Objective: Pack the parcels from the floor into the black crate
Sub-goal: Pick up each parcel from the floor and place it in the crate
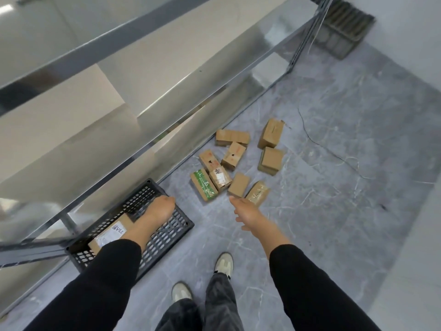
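Several brown cardboard parcels [238,161] lie scattered on the grey floor ahead of me. One carries green tape [203,184], and a plain one [239,184] lies nearest my right hand. The black perforated crate [164,237] stands on the floor at lower left and holds a parcel with a white label [114,232]. My left hand [158,209] hangs over the crate's far rim; its fingers are hidden and nothing shows in it. My right hand [245,212] reaches toward the parcels, fingers apart and empty, just short of the plain one.
A metal shelving rack [167,91] with shiny shelves runs diagonally along the left, its lowest rail beside the crate. A thin cable [334,151] trails across the floor at right. A grey ribbed crate [343,27] sits at the top right. My feet [202,278] stand below.
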